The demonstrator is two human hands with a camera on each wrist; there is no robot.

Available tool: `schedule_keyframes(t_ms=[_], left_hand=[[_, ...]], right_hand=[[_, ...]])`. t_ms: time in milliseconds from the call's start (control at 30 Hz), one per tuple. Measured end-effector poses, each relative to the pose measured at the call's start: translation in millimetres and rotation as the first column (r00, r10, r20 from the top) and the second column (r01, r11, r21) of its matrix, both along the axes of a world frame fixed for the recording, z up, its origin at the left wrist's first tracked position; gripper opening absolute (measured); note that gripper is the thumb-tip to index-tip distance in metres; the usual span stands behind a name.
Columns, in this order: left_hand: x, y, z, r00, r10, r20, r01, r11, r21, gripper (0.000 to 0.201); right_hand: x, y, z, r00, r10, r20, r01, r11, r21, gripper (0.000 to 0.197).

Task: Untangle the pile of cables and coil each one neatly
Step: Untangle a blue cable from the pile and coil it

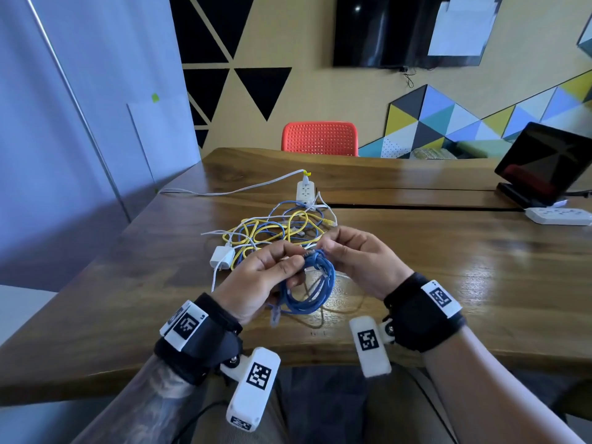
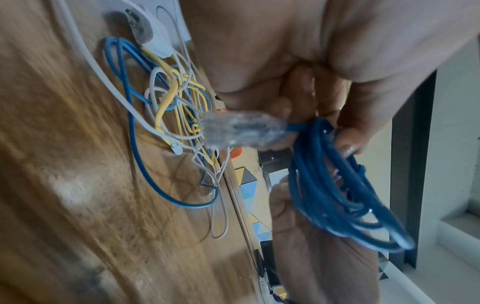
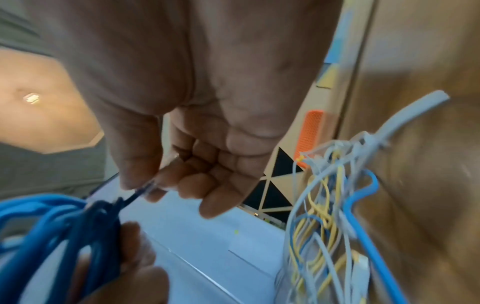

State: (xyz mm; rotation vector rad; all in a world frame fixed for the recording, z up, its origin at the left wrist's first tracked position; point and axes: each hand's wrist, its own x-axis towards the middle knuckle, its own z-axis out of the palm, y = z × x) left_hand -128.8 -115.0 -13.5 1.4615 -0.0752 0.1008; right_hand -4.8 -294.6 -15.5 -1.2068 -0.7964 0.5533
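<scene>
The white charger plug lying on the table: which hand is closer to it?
Left. The left hand holds the blue coil just beside the white charger plug; the right hand pinches the coil's end, farther off on its other side.

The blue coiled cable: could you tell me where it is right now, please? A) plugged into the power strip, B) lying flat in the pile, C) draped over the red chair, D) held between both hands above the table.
D: the blue coiled cable hangs between the left hand and the right hand, nearer the person than the pile.
</scene>
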Motion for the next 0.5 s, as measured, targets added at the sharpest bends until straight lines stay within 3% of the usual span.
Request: schedule_keyframes(t_ms=[100,200,500], left_hand=[[-4,-1,-2,0.998,-0.042,0.037,0.042,0.999,0.004,0.017],[-6,-1,-2,0.998,-0.068,0.015,0.068,0.998,0.019,0.015],[-7,9,-3,1.0,-0.019,-0.01,0.02,0.998,0.06,0.022]], right_hand=[[8,-7,18,0.957,-0.071,0.281,0.114,0.983,-0.143,0.015],[13,-13,36,0.885,-0.07,0.461,0.194,0.955,-0.226,0.004],[17,1,25,0.796,-0.142,0.588,0.329,0.918,-0.223,0.006]])
